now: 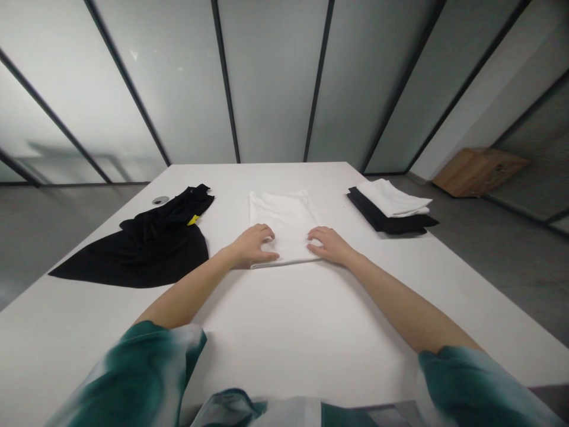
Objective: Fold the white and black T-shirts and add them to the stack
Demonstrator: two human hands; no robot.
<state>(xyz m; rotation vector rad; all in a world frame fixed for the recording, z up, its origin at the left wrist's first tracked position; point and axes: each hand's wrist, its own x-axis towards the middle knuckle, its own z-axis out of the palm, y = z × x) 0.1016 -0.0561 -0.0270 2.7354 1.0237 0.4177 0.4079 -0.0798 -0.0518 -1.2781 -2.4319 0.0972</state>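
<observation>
White table (302, 323), left hand (251, 243), right hand (331, 244) on folded cloth (284, 216), each grip loosely parted

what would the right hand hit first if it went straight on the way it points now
The folded white cloth, whose right edge the right hand seems to touch; contact is hard to judge.

White cloth (287, 222), folded flat

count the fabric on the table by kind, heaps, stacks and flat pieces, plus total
Crumpled black fabric heap: 1
Folded white-over-black fabric stack: 1
Flat, folded white fabric rectangle, between left hand and right hand: 1
Total: 3 (layers within each uncounted)
</observation>
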